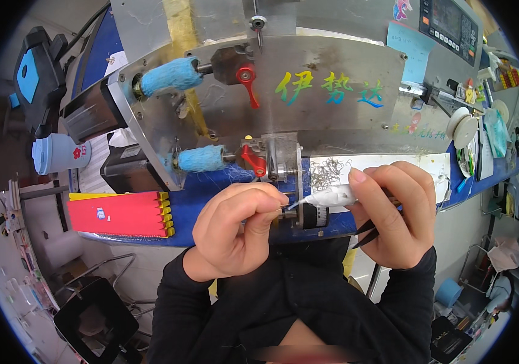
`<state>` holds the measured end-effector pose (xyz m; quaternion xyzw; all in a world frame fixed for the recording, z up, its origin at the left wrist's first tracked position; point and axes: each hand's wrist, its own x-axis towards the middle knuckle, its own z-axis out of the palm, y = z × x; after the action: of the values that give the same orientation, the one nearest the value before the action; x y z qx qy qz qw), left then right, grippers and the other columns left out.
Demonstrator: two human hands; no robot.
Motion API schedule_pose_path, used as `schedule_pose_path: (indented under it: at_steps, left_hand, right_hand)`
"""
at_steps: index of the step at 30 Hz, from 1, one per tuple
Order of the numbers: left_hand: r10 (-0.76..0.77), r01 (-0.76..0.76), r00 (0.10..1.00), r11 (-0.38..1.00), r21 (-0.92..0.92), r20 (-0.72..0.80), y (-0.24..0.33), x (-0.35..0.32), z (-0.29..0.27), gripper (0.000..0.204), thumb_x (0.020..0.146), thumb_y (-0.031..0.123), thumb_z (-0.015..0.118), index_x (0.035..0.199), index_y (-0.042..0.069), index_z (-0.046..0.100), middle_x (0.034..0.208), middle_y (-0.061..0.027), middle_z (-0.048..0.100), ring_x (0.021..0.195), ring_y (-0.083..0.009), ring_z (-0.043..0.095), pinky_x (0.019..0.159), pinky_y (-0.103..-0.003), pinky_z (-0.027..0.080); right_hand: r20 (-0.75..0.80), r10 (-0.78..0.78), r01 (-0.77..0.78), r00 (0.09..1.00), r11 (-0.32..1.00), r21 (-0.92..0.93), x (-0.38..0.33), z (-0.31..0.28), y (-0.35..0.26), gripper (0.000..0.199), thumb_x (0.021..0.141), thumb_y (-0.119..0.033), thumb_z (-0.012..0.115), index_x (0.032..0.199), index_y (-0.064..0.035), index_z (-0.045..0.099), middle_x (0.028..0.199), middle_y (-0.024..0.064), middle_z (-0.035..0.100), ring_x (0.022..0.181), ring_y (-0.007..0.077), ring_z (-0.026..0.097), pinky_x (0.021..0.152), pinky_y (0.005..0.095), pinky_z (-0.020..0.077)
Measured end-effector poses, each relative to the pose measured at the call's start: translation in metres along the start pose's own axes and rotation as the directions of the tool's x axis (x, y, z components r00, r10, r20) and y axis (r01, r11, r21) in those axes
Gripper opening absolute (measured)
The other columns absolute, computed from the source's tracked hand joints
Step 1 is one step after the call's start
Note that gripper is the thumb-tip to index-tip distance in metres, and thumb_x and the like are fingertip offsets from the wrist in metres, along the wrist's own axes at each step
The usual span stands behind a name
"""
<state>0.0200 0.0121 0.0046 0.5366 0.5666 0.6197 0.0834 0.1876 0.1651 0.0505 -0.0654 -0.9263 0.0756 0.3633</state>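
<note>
My left hand (235,227) is pinched, thumb against forefinger, in front of the machine. Between the fingertips is something thin and tiny that I cannot make out. My right hand (396,212) grips a white glue tube (332,196) whose narrow nozzle points left and meets or nearly meets the left fingertips. A slim black tool (366,236), perhaps tweezers, also sticks out below the right fingers. Just behind the tube, a heap of small dark curved hooks (327,171) lies on a white sheet (387,161).
A metal machine (326,79) with red levers (247,85) and blue fuzzy-wrapped rods (171,77) spans the back. At left are a red board with yellow clips (120,214) and a light blue cup (59,153). White spools (463,128) and a control panel (451,27) stand right.
</note>
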Motion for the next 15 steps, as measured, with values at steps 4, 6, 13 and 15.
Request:
schedule_pose_path:
  at_steps: [4,6,13,15]
  left_hand:
    - [-0.003,0.003,1.0,1.0,-0.018,0.003,0.0,-0.001,0.002,0.015,0.091,-0.01,0.065,0.104,-0.005,0.058,0.09,-0.0181,0.07,0.077,-0.0247,0.068,0.068,-0.03,0.055]
    - [-0.008,0.008,1.0,1.0,-0.028,-0.001,-0.001,-0.001,0.003,0.016,0.091,-0.01,0.065,0.104,-0.005,0.058,0.092,-0.0184,0.07,0.077,-0.0245,0.068,0.069,-0.03,0.055]
    - [0.012,-0.012,1.0,1.0,-0.011,0.009,0.004,0.0,0.016,0.017,0.09,-0.009,0.068,0.103,-0.003,0.059,0.098,-0.018,0.07,0.084,-0.0253,0.068,0.075,-0.032,0.055]
    - [0.012,-0.013,0.999,0.999,0.031,0.034,0.008,0.002,0.02,0.016,0.09,-0.007,0.069,0.103,-0.002,0.06,0.1,-0.0176,0.069,0.085,-0.0252,0.067,0.076,-0.032,0.054]
  right_hand:
    - [-0.001,0.178,-0.178,0.984,0.984,-0.029,-0.017,-0.02,0.005,0.05,0.063,0.01,0.075,0.111,0.0001,0.073,0.102,0.0109,0.063,0.087,0.029,0.062,0.077,0.0379,0.0517]
    - [-0.069,0.355,-0.361,0.932,0.925,-0.114,-0.037,-0.026,0.015,0.045,0.068,0.014,0.072,0.111,0.0003,0.072,0.101,0.0116,0.063,0.088,0.0283,0.062,0.076,0.0354,0.0513]
    - [0.103,0.687,-0.61,0.719,0.695,-0.38,-0.132,-0.039,0.075,0.032,0.081,0.007,0.067,0.111,-0.0021,0.071,0.105,0.0133,0.066,0.098,0.0309,0.062,0.083,0.0371,0.0518]
    - [0.093,0.648,-0.565,0.756,0.717,-0.409,-0.142,-0.037,0.078,0.027,0.087,0.004,0.069,0.114,-0.0012,0.07,0.109,0.0126,0.066,0.094,0.025,0.064,0.076,0.0324,0.0532]
